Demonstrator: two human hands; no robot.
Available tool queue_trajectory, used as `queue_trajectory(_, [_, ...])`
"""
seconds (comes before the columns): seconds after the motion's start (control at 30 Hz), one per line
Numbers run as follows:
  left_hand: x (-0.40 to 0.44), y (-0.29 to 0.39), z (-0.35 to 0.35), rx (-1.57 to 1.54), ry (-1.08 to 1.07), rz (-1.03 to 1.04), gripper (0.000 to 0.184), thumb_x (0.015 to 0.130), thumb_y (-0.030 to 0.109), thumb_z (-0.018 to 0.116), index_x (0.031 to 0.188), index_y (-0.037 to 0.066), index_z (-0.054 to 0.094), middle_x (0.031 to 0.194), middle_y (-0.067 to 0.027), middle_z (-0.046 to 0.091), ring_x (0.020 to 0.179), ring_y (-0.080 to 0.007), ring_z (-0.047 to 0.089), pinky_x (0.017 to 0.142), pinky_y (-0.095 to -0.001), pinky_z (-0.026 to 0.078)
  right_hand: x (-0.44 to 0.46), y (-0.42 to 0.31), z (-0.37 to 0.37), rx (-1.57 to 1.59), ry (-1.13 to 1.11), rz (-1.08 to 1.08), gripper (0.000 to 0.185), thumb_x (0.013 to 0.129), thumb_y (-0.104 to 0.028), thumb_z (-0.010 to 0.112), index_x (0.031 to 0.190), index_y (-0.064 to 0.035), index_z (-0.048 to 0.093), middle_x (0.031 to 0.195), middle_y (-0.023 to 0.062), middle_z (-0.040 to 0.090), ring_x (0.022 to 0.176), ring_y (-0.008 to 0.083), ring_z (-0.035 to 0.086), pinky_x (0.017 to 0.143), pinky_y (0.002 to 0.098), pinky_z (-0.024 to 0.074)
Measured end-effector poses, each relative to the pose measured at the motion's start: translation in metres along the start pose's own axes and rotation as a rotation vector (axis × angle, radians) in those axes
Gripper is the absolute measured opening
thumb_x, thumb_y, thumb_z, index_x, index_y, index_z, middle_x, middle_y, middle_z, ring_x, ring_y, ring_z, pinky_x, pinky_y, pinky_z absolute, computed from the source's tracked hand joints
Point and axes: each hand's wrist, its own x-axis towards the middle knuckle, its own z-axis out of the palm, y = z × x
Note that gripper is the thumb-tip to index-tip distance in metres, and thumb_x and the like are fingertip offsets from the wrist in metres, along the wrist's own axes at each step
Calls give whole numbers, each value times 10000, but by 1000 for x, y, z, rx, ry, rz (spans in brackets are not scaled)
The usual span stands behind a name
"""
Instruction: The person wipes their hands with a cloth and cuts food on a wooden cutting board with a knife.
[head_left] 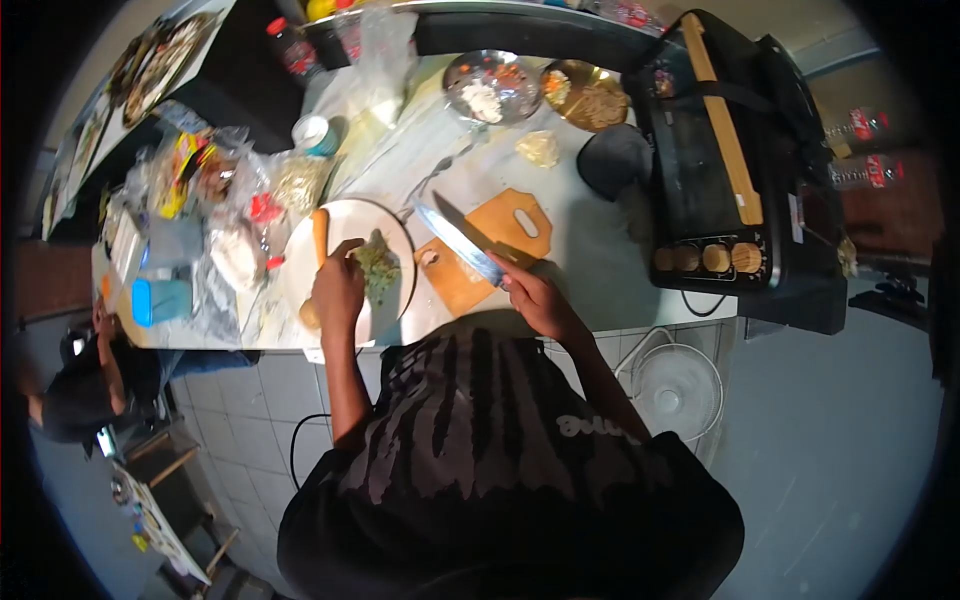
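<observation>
My right hand (537,300) grips the handle of a kitchen knife (458,238), its broad blade slanting up and left over a wooden cutting board (507,225). A small pale piece of food (430,257) lies on the board's left part. Over a large white plate (383,215), my left hand (340,283) is curled with its fingertips together; what they hold, if anything, is hidden. Right beside those fingers is a bunch of leafy greens (378,268). A carrot (320,235) lies at the plate's left side, and a round tan vegetable (309,315) is partly visible near the wrist.
Metal plates of chopped food (490,85) (590,97) stand at the back. A black toaster oven (710,170) occupies the right end. Plastic bags (235,200), a jar (315,135) and a blue container (161,302) crowd the left. Another person (85,375) is at far left.
</observation>
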Motion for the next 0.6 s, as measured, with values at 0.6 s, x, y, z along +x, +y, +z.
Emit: queue_trajectory(0.6, [29, 96, 139, 43, -89, 938, 233, 849, 174, 735, 1073, 121, 768, 1040, -88, 729, 956, -286, 674, 825, -401, 562, -87, 48, -3, -23, 478, 231, 394, 1020, -206, 555, 1410, -245, 587, 797, 197, 641, 668, 307, 626, 678, 380, 504])
